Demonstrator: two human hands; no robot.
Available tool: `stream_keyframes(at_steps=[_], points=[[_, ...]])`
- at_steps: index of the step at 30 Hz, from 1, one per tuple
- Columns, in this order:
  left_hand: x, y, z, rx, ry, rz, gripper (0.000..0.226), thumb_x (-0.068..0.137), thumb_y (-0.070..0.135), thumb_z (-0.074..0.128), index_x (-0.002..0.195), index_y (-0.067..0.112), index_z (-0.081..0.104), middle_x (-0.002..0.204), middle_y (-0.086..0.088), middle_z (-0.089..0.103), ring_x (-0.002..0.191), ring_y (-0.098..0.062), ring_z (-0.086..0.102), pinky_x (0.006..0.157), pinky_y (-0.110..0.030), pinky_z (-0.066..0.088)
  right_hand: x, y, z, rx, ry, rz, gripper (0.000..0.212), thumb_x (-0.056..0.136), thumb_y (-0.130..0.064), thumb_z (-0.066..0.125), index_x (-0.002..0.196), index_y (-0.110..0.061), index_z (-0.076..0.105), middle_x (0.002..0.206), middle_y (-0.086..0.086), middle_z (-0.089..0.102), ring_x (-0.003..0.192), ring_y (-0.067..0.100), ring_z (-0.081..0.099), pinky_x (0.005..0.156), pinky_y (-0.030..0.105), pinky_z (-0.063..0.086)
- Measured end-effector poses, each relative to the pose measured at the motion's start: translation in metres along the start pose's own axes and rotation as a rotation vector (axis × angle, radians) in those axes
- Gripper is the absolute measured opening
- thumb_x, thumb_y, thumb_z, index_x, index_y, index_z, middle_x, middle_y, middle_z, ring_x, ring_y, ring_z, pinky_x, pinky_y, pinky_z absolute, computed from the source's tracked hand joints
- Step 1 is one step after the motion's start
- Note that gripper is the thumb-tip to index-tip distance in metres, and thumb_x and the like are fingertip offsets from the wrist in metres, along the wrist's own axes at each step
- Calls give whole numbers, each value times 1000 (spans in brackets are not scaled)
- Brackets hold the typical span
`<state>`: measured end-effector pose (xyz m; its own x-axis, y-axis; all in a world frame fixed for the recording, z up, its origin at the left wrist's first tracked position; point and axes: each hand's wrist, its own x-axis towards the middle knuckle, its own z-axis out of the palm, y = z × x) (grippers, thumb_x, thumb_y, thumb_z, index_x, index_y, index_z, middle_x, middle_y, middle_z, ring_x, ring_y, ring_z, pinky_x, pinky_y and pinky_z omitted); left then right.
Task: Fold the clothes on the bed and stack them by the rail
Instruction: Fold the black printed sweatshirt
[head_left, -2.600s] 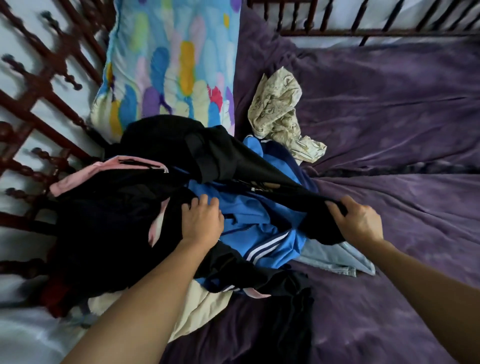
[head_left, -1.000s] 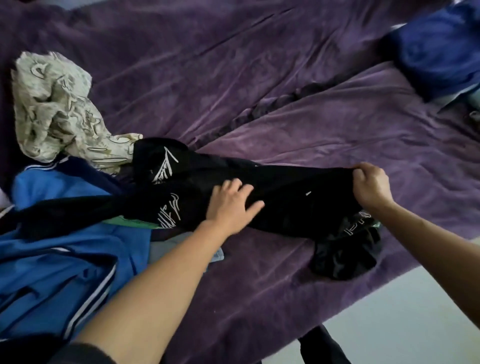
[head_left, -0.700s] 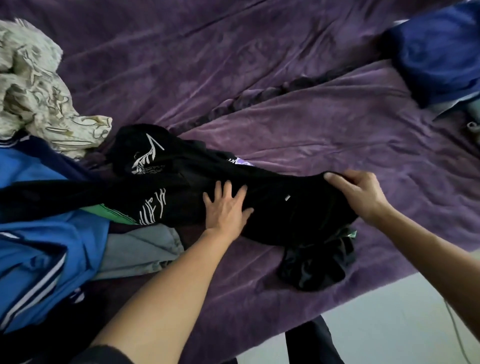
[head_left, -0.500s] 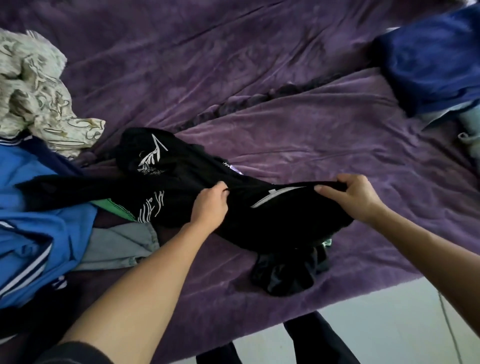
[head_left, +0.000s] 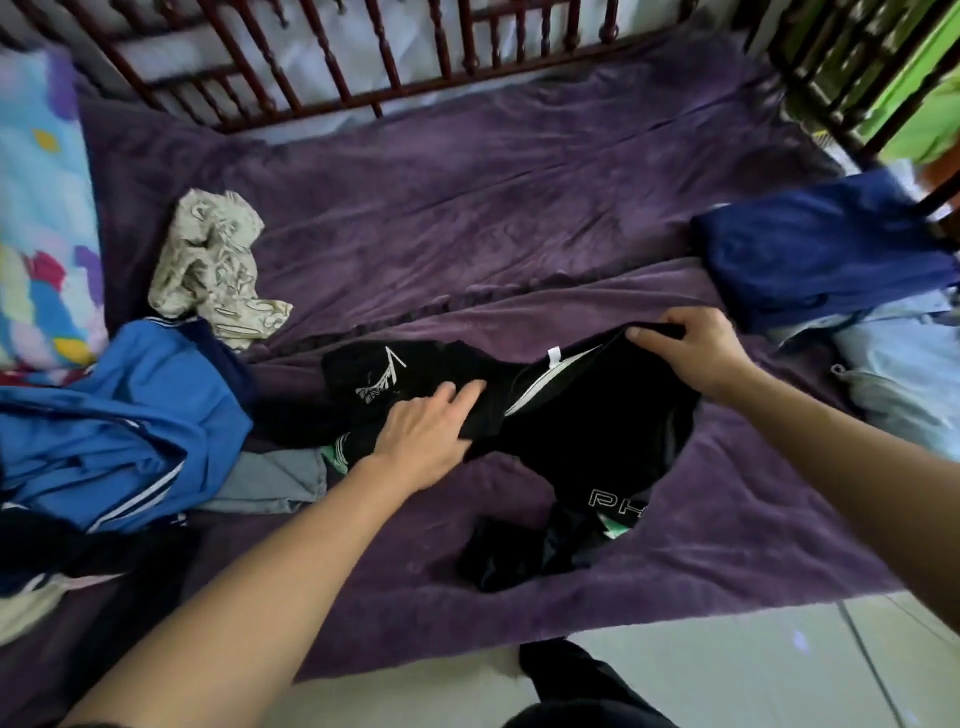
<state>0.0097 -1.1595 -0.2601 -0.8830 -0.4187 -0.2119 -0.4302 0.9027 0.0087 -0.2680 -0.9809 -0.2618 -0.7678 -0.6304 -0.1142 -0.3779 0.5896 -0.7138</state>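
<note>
I am pressing my left hand (head_left: 426, 431) flat on the black garment (head_left: 587, 431) near the bed (head_left: 519, 218) edge while my right hand (head_left: 691, 353) is pinching its waistband, and its dangling leg is risking dragging it floorward, far from the rail (head_left: 363, 57).

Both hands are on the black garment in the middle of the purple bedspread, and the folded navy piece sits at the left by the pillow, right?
Not quite. The head view shows the folded navy piece at the right, near the rail, not by the pillow. Left hand and right hand are indeed on the black garment.
</note>
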Motion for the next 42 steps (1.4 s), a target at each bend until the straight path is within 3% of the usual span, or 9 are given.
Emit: stream_keyframes(at_steps=[4, 8, 13, 21, 27, 30, 33, 36, 42], points=[[-43, 3, -44, -245, 250, -13, 48, 88, 9, 50, 135, 13, 46, 128, -12, 55, 98, -42, 60, 80, -48, 47, -37, -25, -31, 24, 90, -125, 35, 83, -38, 71, 56, -23, 56, 51, -10, 49, 50, 1, 43, 52, 22, 34], [-100, 13, -96, -485, 602, -127, 33, 82, -7, 47, 110, 3, 62, 88, -21, 67, 80, -37, 62, 68, -38, 42, -79, -71, -63, 61, 143, -241, 27, 87, -38, 66, 68, -19, 64, 61, -2, 58, 58, 8, 51, 59, 23, 41], [-163, 17, -164, -599, 872, -282, 20, 94, 2, 45, 108, 1, 58, 89, -18, 62, 76, -23, 52, 69, -31, 38, -138, -136, -113, 128, 270, -417, 31, 90, -41, 60, 82, -12, 69, 73, 3, 65, 70, 14, 58, 66, 30, 43], [-218, 15, -279, -396, 1248, -184, 33, 101, 28, 34, 94, 4, 56, 77, -16, 58, 76, -35, 56, 66, -37, 36, -197, -206, -211, 141, 552, -650, 34, 93, -39, 51, 84, -9, 66, 71, -1, 57, 67, 1, 46, 63, 22, 29], [-218, 11, -294, -149, 1038, -57, 64, 76, 71, 57, 108, 16, 56, 90, -11, 68, 81, -30, 63, 74, -39, 51, -197, -200, -249, -47, 502, -736, 54, 87, -62, 51, 73, -11, 59, 64, 6, 56, 62, 17, 51, 59, 30, 35], [-186, 8, -263, -236, 845, -62, 45, 80, 53, 64, 89, 8, 65, 77, -11, 67, 78, -32, 63, 68, -37, 48, -178, -174, -237, -217, 318, -714, 60, 77, -71, 57, 76, -11, 59, 67, 6, 61, 65, 23, 57, 60, 34, 45], [-143, 2, -222, -339, 713, -169, 24, 87, 31, 65, 76, 10, 67, 69, -13, 64, 73, -34, 60, 63, -35, 39, -140, -139, -209, -325, 196, -666, 40, 85, -51, 63, 84, -11, 62, 74, 3, 60, 77, 31, 62, 66, 34, 45], [-94, -7, -182, -355, 579, -262, 28, 90, 29, 61, 69, 11, 62, 64, -6, 55, 71, -33, 57, 59, -35, 34, -87, -102, -171, -352, 122, -567, 24, 90, -38, 61, 88, -14, 59, 88, 12, 66, 89, 36, 61, 70, 38, 46], [23, -26, -125, -403, 352, -433, 22, 91, 25, 59, 72, 14, 63, 75, -13, 64, 80, -36, 61, 64, -40, 45, 45, -46, -105, -425, 141, -375, 26, 94, -42, 52, 94, -17, 58, 94, 15, 66, 87, 39, 59, 64, 38, 40]])
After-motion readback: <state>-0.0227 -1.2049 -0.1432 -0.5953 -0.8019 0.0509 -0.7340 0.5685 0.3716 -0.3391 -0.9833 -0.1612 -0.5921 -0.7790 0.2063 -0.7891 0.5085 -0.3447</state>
